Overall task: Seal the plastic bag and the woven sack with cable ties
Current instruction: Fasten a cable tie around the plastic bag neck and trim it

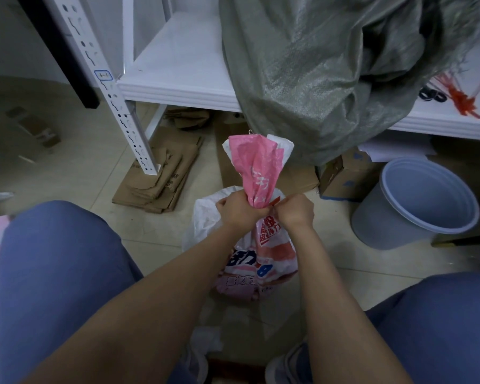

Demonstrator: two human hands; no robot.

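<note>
A pink-and-white printed plastic bag (263, 245) stands on the floor between my knees, its top (257, 162) gathered into a bunched neck. My left hand (240, 209) grips that neck from the left. My right hand (295, 209) pinches a thin red cable tie (276, 202) at the neck's right side; most of the tie is hidden by my fingers. The grey-green woven sack (316, 79) slumps over the white shelf edge behind the bag, its mouth open at the upper right.
Spare red cable ties (464, 98) and black scissors (432, 95) lie on the white shelf (178, 87). A grey bucket (416, 203) stands to the right, flattened cardboard (161, 176) and boxes on the floor, a perforated white post (117, 106) at left.
</note>
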